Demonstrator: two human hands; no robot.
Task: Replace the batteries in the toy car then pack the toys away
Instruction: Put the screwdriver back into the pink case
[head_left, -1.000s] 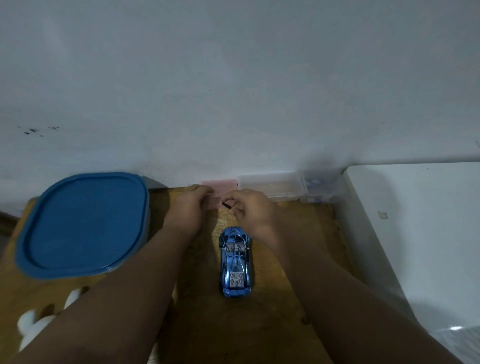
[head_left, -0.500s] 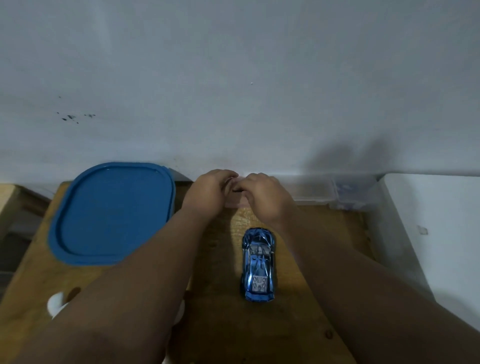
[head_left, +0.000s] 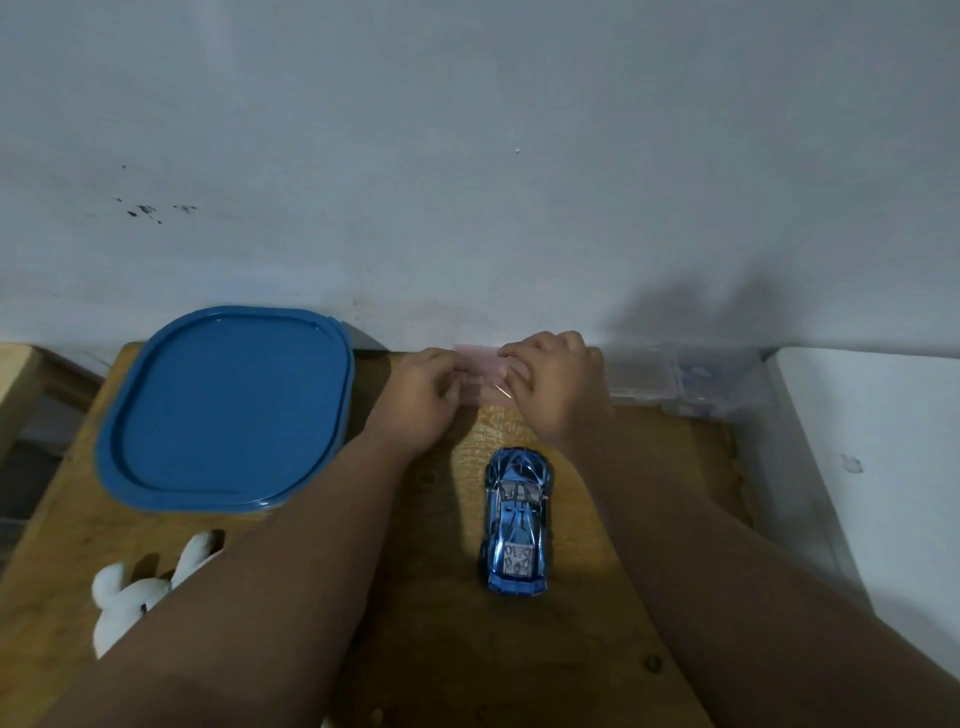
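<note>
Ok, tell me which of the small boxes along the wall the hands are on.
The pink box, leftmost of the row; the two clear boxes to its right are untouched.

Glossy metallic-blue toy car (head_left: 517, 521) on matt wooden table (head_left: 441, 649)

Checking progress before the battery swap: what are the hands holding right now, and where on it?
Both hands are on the small pink box by the wall: left hand at its left end, right hand at its right end. The toy car lies untouched.
</note>
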